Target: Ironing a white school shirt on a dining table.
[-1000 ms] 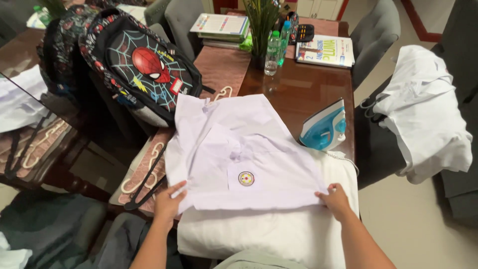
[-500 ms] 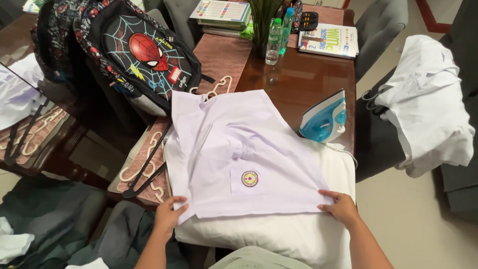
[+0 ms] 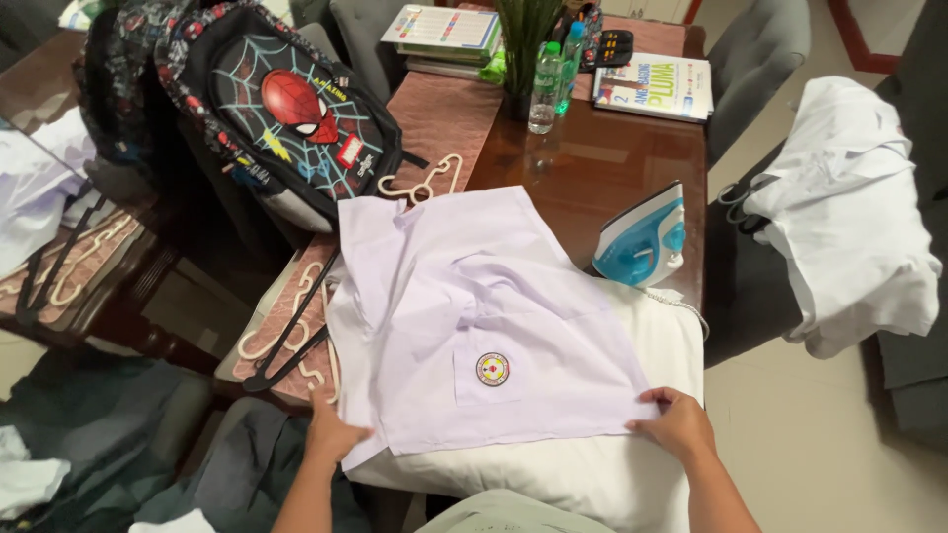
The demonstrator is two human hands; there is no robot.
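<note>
Below, left hand and right hand pinching white shirt hem corners.

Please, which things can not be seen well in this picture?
- Left hand, head view: its fingertips are tucked under the white shirt, so the grip is hidden.
- Iron: its soleplate faces away.
- Black hanger: the shirt covers one end.
- Backpack: cut off by the top edge.

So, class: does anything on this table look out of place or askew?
The shirt lies crooked and wrinkled on the white padding, its collar end hanging past onto the wood. Both hands, left and right, press its hem. The blue iron stands upright beside it.
</note>
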